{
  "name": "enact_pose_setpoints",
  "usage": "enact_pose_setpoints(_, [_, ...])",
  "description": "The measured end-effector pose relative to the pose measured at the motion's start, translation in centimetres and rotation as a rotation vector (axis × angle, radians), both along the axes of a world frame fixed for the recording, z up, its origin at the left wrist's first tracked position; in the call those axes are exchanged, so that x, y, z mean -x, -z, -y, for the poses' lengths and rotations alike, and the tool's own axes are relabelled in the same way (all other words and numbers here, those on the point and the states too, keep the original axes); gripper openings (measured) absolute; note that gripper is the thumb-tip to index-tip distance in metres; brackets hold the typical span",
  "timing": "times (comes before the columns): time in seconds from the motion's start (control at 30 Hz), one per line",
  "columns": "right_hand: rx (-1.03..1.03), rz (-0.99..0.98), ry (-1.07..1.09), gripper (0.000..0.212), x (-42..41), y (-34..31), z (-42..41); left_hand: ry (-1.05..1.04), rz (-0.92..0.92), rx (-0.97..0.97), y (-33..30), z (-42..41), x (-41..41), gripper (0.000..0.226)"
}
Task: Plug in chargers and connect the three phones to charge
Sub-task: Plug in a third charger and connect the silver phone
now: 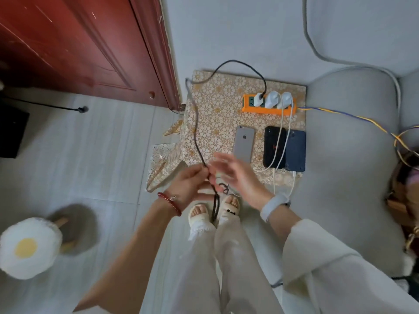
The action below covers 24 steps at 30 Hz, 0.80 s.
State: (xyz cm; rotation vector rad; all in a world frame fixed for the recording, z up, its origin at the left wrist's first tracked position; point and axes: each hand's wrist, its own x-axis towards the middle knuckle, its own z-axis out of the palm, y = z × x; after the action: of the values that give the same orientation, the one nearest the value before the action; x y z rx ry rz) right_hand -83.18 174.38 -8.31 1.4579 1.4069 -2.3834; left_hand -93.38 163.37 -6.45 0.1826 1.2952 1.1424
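Your left hand (192, 182) pinches the black cable (196, 137) while your right hand (235, 175) hangs open beside it.

Your left fingers (199, 171) press together around the cable, in front of the near edge of the little table (217, 114). Your right fingers (221, 158) are spread and blurry, just beside the cable; you cannot tell if they touch it. From your pinch, the cable runs up past the table's left edge and loops to a white plug (258, 99) in the orange power strip (268, 109). The rest hangs down toward your slippers (200, 217). A silver phone (243, 143) lies with no cable in it. The black phone (274, 147) and blue phone (295, 150) lie side by side, each with a white cable (281, 123) at its near end.
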Motion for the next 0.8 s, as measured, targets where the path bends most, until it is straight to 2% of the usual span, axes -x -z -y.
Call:
enact_pose_setpoints(0.1, [-0.088, 0.242, -0.567, 0.006, -1.4, 2.0, 3.5, -0.266, 0.118, -0.077, -0.7, 0.2, 2.6, 0.027])
enact_pose_setpoints(0.13, [-0.179, 0.272, -0.656, 0.013, -2.5, 2.6, 4.2, -0.360, 0.130, -0.064, -0.5, 0.4, 3.3, 0.028])
enact_pose_setpoints(0.2, [-0.313, 0.301, -0.694, 0.023, -5.1, 3.0, 4.7, -0.586, 0.175, -0.011, 0.4, 1.3, 4.7, 0.029])
enact_pose_setpoints(0.27, [-0.429, 0.399, -0.711, 0.020, -6.9, 3.0, 3.8, -0.823, 0.262, 0.021, 1.8, 2.5, 5.9, 0.025])
enact_pose_setpoints(0.33, [-0.393, 0.441, -0.610, 0.022, -7.1, 2.6, 2.4, -0.969, 0.309, 0.078, 3.7, 3.7, 6.3, 0.016])
enact_pose_setpoints(0.4, [-0.217, 0.366, -0.423, 0.018, -5.8, 1.3, 1.5, -0.911, 0.273, 0.201, 5.4, 4.5, 5.5, 0.022])
enact_pose_setpoints(0.47, [-0.070, 0.212, -0.236, 0.017, -3.7, -0.8, 1.1, -0.584, 0.139, 0.281, 5.9, 4.6, 3.0, 0.036])
enact_pose_setpoints(0.53, [0.016, 0.071, -0.060, 0.013, -1.2, -2.3, 0.6, -0.221, 0.034, 0.240, 5.3, 4.1, -0.2, 0.046])
enact_pose_setpoints(0.57, [0.040, 0.031, -0.003, 0.012, -0.1, -2.7, 0.2, -0.082, -0.007, 0.210, 5.0, 3.9, -1.6, 0.045])
enact_pose_setpoints(0.63, [0.046, -0.026, 0.055, 0.013, 1.7, -3.1, -0.4, 0.103, -0.143, 0.140, 4.2, 3.4, -3.3, 0.029])
enact_pose_setpoints(0.7, [-0.067, 0.005, 0.062, 0.015, 2.2, -2.7, -0.6, 0.125, -0.301, 0.129, 3.3, 3.0, -3.1, 0.019])
enact_pose_setpoints(0.73, [-0.195, 0.108, 0.045, 0.018, 2.1, -2.2, -0.4, 0.057, -0.311, 0.118, 3.0, 2.9, -2.6, 0.021])
enact_pose_setpoints(0.77, [-0.325, 0.265, -0.012, 0.023, 1.6, -0.9, -0.2, -0.042, -0.258, 0.106, 2.5, 2.8, -1.9, 0.024])
enact_pose_setpoints(0.8, [-0.370, 0.445, -0.071, 0.027, 0.7, 0.6, 0.2, -0.144, -0.168, 0.086, 2.0, 2.9, -1.2, 0.027])
